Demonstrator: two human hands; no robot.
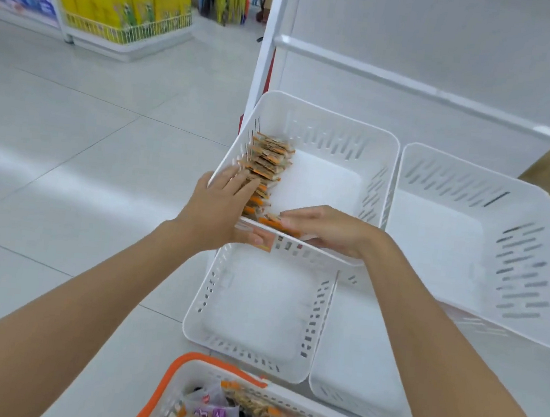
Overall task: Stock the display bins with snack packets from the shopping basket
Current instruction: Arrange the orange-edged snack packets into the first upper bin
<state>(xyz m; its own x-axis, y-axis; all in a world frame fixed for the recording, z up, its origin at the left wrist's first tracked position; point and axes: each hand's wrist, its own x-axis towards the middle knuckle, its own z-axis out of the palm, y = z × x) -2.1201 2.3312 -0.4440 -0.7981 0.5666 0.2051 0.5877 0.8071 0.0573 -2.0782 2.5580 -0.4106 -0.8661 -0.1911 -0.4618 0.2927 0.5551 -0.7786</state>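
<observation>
Head view: with the straight fingers of your left hand (221, 204) bracing the snack packets (268, 168) along the left wall of the bin (327, 120), tuck the packet (280, 225) pinched in your right hand (330, 231) upright against them.

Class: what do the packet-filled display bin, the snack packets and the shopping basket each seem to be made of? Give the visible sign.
Display bin: white moulded plastic, smooth, faintly glossy; slotted walls, rounded rim.
Snack packets: probably printed plastic film; thin, flat, orange-edged.
Shopping basket: white plastic with orange trim, likely plastic too; perforated walls.
</observation>
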